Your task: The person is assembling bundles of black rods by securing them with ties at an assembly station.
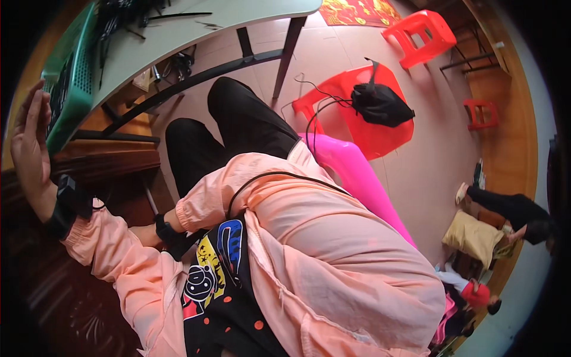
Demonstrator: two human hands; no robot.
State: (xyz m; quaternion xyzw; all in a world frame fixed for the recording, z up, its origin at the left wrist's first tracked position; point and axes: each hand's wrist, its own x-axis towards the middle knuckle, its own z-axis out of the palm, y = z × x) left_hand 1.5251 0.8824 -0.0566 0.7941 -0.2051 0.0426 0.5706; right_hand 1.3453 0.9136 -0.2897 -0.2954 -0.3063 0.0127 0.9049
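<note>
My left hand (31,140) is raised at the far left, fingers stretched out and close together. It is beside the end of a green plastic basket (83,101); whether it touches the basket I cannot tell. Dark thin pieces show inside the basket. My right hand (144,234) reaches across my body toward my left sleeve, and its fingers are hidden behind that sleeve. Both wrists wear black bands, the left one with a small black box (74,193). On the pale table (238,15) lies a pile of black thin strips (122,21).
A red stool (380,140) in front holds a black drawstring bag (380,104) with cables. More red stools (419,38) stand farther off. Pink plastic seating (363,172) is beside me. At the right, a person bends by a tan sack (473,238); another is below. Dark carved wood (77,297) lies left.
</note>
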